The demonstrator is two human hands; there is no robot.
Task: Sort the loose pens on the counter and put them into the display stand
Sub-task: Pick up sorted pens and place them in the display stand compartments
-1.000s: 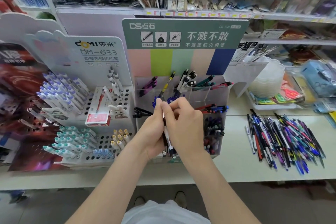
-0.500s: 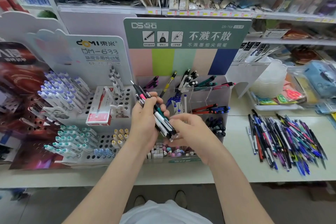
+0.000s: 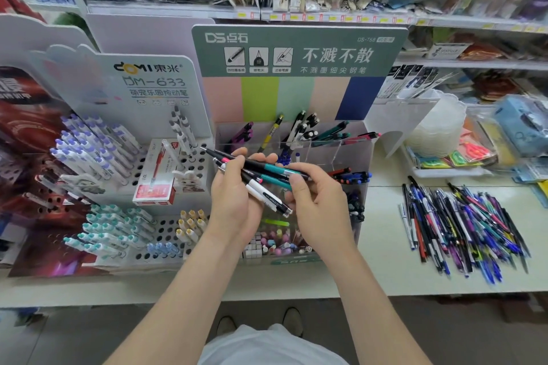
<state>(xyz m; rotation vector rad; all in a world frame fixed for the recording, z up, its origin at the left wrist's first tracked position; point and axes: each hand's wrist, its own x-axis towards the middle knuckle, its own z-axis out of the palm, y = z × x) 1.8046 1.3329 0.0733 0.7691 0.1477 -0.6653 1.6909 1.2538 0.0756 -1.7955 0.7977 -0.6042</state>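
A: Head view. Hands?
B: L hand (image 3: 234,201) grips bunch of pens (image 3: 261,190); R hand (image 3: 320,210) pinches a teal pen (image 3: 274,168) in it, in front of the stand (image 3: 296,38).
A: Rest?
B: Loose pile (image 3: 462,222) on counter (image 3: 379,261), off to R.

A pale grey-white cloth top (image 3: 268,347) shows at the near edge, two rounded grey-brown shoe toes (image 3: 226,325) just beyond it. Left hand (image 3: 231,200), right hand (image 3: 318,212) and forearms (image 3: 178,290) are bare.
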